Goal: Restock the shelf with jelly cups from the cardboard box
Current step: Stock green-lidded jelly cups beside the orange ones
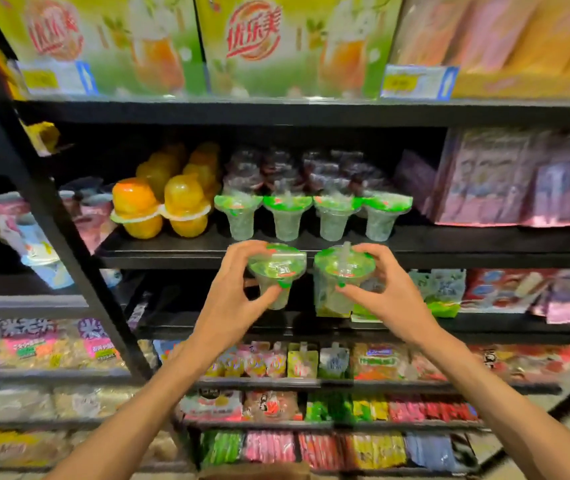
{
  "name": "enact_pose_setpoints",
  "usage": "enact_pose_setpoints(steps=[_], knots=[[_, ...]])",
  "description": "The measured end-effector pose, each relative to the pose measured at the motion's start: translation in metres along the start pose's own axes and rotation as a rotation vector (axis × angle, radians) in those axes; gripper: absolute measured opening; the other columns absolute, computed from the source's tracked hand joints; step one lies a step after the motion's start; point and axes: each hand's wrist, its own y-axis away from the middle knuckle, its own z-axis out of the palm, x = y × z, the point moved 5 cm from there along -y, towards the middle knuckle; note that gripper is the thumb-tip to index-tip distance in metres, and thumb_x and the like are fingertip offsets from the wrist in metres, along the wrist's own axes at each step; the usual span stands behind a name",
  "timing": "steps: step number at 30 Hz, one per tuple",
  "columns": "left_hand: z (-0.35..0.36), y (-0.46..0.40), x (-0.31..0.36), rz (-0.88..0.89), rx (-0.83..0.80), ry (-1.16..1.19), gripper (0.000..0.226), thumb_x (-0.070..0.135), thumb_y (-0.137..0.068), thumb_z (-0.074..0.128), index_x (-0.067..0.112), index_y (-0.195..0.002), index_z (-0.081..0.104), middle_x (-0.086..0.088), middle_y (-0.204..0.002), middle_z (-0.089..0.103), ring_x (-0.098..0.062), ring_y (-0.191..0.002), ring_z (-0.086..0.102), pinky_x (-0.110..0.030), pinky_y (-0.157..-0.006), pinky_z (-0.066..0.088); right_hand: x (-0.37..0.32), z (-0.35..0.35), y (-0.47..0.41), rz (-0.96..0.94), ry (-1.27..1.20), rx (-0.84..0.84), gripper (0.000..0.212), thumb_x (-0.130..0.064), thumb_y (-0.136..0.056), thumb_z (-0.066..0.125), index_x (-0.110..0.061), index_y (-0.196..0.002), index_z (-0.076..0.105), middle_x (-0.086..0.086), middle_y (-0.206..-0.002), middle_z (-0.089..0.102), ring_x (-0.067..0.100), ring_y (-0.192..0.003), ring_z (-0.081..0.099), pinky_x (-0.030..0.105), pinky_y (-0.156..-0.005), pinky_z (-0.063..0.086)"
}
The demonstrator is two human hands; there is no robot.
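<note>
Left hand (233, 282) grips one green-lidded jelly cup (275, 271); right hand (385, 289) grips a second jelly cup (340, 275). Both cups are held just below the shelf (484, 252) front edge, beneath the shelved row of four green jelly cups (313, 216).

The single head view faced the black shelf (311, 114) from close range, tilted slightly down, both forearms reaching up from below

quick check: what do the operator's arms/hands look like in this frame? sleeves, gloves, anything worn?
Both forearms are bare up to the frame edge, with no sleeves visible. The left hand and right hand wear no gloves. No watch, ring or wristband shows on either.
</note>
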Motion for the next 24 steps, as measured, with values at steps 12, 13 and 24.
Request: enact_pose_setpoints(steps=[12, 13, 24], knots=[[0.079, -0.075, 0.064, 0.118, -0.086, 0.043, 0.048, 0.014, -0.089, 0.077, 0.025, -0.129, 0.054, 0.010, -0.140, 0.050, -0.004, -0.136, 0.045, -0.011, -0.106, 0.034, 0.003, -0.123, -0.003, -0.092, 0.049, 0.236, 0.057, -0.024, -0.085, 0.084, -0.029, -0.132, 0.052, -0.026, -0.121, 0.065, 0.006, -0.113, 0.066, 0.023, -0.092, 0.052], [0.086, -0.079, 0.067, 0.122, -0.096, 0.045, 0.048, 0.014, -0.089, 0.078, 0.026, -0.129, 0.054, 0.011, -0.139, 0.050, -0.005, -0.136, 0.045, -0.013, -0.108, 0.034, 0.006, -0.129, -0.004, -0.090, 0.053, 0.251, 0.057, -0.026, -0.085, 0.085, -0.029, -0.132, 0.052, -0.025, -0.121, 0.065, 0.006, -0.113, 0.065, 0.023, -0.093, 0.052], [0.131, -0.100, 0.073, 0.120, -0.095, 0.038, 0.048, 0.012, -0.088, 0.078, 0.025, -0.128, 0.054, 0.010, -0.140, 0.051, -0.009, -0.138, 0.045, -0.024, -0.115, 0.035, 0.056, -0.157, -0.047, 0.017, 0.056, 0.339, 0.065, -0.030, -0.086, 0.084, -0.030, -0.140, 0.047, -0.013, -0.127, 0.065, -0.001, -0.115, 0.062, 0.022, -0.095, 0.052]])
